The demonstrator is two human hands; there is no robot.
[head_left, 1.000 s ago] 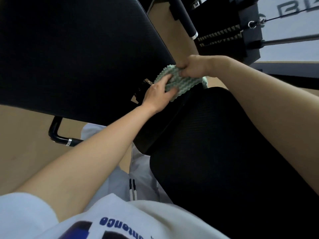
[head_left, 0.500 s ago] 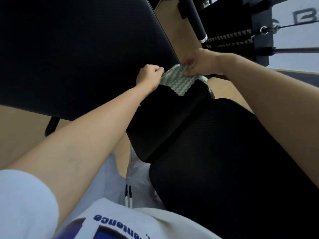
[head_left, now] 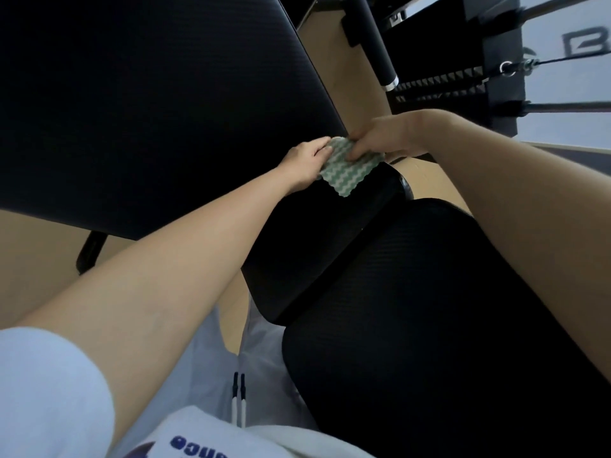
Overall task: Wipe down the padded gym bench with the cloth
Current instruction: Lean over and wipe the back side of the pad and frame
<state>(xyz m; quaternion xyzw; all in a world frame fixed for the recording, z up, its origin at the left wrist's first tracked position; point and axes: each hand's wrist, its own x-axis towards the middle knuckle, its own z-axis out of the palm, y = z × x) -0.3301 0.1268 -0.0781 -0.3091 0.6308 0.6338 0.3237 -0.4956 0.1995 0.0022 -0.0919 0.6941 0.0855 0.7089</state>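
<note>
A green-and-white wavy-patterned cloth (head_left: 349,168) lies on the top end of a narrow black pad (head_left: 317,246) of the gym bench. My left hand (head_left: 305,163) grips the cloth's left edge. My right hand (head_left: 385,137) presses fingers down on the cloth's upper right part. A wide black padded backrest (head_left: 148,104) fills the upper left. A textured black seat pad (head_left: 429,325) fills the lower right, under my right forearm.
Behind my hands stand a black foam-gripped bar with a chrome end (head_left: 380,61), a weight stack frame (head_left: 489,44) and steel cables (head_left: 562,59). A black frame tube (head_left: 89,256) runs under the backrest over tan floor. My white shirt and light trousers show at the bottom.
Both hands stayed on the cloth at the narrow pad's top end. My left hand went from lying flat on the cloth to holding its left edge. The view shifted downward.
</note>
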